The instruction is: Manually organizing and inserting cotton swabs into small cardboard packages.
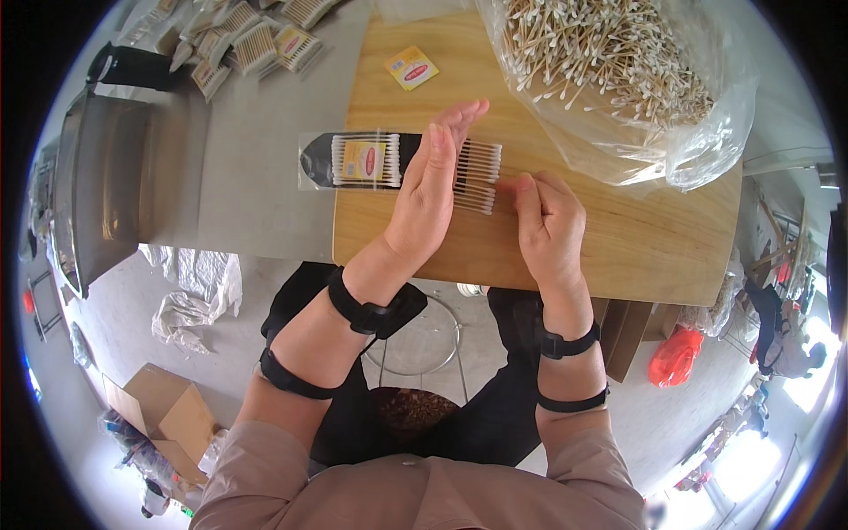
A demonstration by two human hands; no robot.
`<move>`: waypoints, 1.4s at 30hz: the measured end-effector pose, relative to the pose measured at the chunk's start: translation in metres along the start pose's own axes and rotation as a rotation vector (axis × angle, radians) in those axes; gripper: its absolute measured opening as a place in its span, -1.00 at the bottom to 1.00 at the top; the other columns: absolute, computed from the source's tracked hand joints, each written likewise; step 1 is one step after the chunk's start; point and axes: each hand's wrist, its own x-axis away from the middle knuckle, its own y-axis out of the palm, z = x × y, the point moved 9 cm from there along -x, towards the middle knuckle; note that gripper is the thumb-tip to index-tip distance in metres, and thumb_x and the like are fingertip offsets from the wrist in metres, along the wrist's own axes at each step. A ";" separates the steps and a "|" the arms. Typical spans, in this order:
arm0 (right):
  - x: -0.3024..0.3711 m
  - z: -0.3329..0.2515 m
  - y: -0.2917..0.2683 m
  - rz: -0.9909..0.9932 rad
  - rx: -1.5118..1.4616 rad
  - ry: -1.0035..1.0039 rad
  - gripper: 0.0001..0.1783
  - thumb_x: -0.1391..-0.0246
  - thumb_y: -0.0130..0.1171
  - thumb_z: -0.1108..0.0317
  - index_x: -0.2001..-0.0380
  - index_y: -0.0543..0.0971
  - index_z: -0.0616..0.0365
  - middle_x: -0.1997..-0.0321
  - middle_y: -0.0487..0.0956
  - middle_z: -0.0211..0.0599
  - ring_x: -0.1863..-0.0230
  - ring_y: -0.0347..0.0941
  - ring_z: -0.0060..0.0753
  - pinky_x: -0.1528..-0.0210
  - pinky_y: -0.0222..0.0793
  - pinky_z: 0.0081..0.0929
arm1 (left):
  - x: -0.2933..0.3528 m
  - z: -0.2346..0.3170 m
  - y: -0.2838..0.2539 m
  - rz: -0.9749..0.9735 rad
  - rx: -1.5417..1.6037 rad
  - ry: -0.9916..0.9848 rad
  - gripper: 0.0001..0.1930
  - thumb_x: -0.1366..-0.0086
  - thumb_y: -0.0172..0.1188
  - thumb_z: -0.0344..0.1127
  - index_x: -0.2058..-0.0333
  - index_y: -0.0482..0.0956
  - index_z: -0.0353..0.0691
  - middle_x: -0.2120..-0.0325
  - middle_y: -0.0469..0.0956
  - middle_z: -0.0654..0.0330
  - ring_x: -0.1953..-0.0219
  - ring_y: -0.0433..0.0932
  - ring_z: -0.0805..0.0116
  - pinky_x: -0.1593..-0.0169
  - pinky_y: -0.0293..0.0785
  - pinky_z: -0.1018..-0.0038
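Note:
My left hand (430,190) is held on edge with its fingers straight, across a row of cotton swabs (478,172). The swabs lie side by side on the wooden board, and the hand hides their left ends. Left of it, a clear bag holds a bundle of cotton swabs (339,157) with a yellow label card (363,162), over a black flat piece (317,161) with a rounded end. My right hand (552,216) is closed just right of the row, a fingertip close to the swab ends. Whatever its curled fingers hold, if anything, is hidden.
A large clear plastic bag (707,161) of loose swabs sits on the board (636,238) at far right. Another yellow card (412,68) lies farther back. Several packed swab bags (256,49) are piled at far left on the grey table (274,115), near a metal box (102,177).

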 end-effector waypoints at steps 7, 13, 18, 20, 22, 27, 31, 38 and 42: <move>-0.002 -0.001 -0.001 0.029 0.033 0.017 -0.79 -0.22 0.13 0.46 0.47 0.68 0.21 0.58 0.47 -0.16 0.51 0.41 -0.05 0.44 0.32 -0.26 | 0.000 0.002 0.001 0.004 -0.003 -0.011 -0.38 -0.58 -0.53 0.04 -0.30 0.15 -0.34 -0.34 0.20 -0.03 -0.45 0.06 0.17 -0.51 -0.18 0.26; -0.001 0.008 0.001 0.010 0.008 0.058 -0.77 -0.24 0.13 0.44 0.48 0.67 0.20 0.60 0.45 -0.15 0.53 0.38 -0.06 0.46 0.29 -0.24 | -0.001 0.001 -0.001 0.035 0.043 0.013 -0.35 -0.58 -0.44 0.05 -0.27 0.19 -0.47 -0.30 0.23 -0.12 -0.42 0.10 0.14 -0.48 -0.09 0.30; -0.004 0.004 0.000 0.033 0.026 0.070 -0.76 -0.26 0.11 0.43 0.48 0.67 0.20 0.61 0.43 -0.16 0.55 0.37 -0.06 0.47 0.28 -0.25 | -0.001 0.003 -0.001 0.038 0.044 0.009 -0.36 -0.58 -0.44 0.05 -0.27 0.18 -0.47 -0.30 0.23 -0.12 -0.42 0.10 0.14 -0.48 -0.09 0.30; -0.005 0.005 0.001 0.033 0.037 0.070 -0.76 -0.26 0.11 0.42 0.47 0.67 0.19 0.61 0.43 -0.16 0.55 0.37 -0.06 0.47 0.28 -0.26 | -0.001 0.003 -0.001 0.035 0.042 0.012 -0.36 -0.58 -0.44 0.04 -0.27 0.18 -0.47 -0.30 0.23 -0.12 -0.42 0.11 0.14 -0.48 -0.08 0.30; -0.005 0.001 0.002 0.041 0.044 0.012 -0.77 -0.26 0.11 0.42 0.45 0.68 0.19 0.62 0.42 -0.15 0.56 0.37 -0.06 0.48 0.27 -0.26 | -0.001 0.003 -0.001 0.039 0.027 0.005 -0.36 -0.58 -0.44 0.04 -0.27 0.18 -0.46 -0.30 0.24 -0.12 -0.42 0.11 0.14 -0.47 -0.07 0.30; -0.006 0.005 0.001 0.036 0.077 0.062 -0.76 -0.28 0.09 0.39 0.43 0.69 0.17 0.61 0.44 -0.14 0.54 0.39 -0.04 0.48 0.28 -0.24 | -0.001 0.000 -0.002 0.040 0.036 0.010 -0.36 -0.58 -0.44 0.04 -0.27 0.19 -0.46 -0.29 0.25 -0.11 -0.41 0.12 0.14 -0.47 -0.06 0.30; -0.007 0.007 0.003 0.024 0.085 0.112 -0.73 -0.31 0.07 0.33 0.41 0.69 0.15 0.59 0.46 -0.13 0.53 0.41 -0.01 0.47 0.30 -0.23 | -0.001 0.000 -0.002 0.040 0.035 0.010 -0.36 -0.58 -0.43 0.04 -0.27 0.19 -0.46 -0.29 0.25 -0.11 -0.41 0.13 0.13 -0.47 -0.05 0.29; -0.008 0.007 0.003 0.022 0.103 0.111 -0.71 -0.33 0.05 0.29 0.39 0.69 0.13 0.56 0.50 -0.11 0.49 0.45 0.00 0.44 0.34 -0.22 | -0.001 0.000 -0.002 0.047 0.042 0.015 -0.37 -0.58 -0.42 0.04 -0.26 0.21 -0.46 -0.28 0.27 -0.11 -0.40 0.14 0.14 -0.47 -0.05 0.29; -0.010 0.009 0.004 0.010 0.095 0.169 -0.69 -0.35 0.03 0.26 0.36 0.70 0.11 0.52 0.56 -0.09 0.45 0.49 0.00 0.41 0.38 -0.23 | -0.001 0.000 -0.002 0.057 0.038 0.006 -0.39 -0.58 -0.41 0.02 -0.25 0.22 -0.45 -0.28 0.28 -0.10 -0.39 0.16 0.15 -0.47 -0.05 0.29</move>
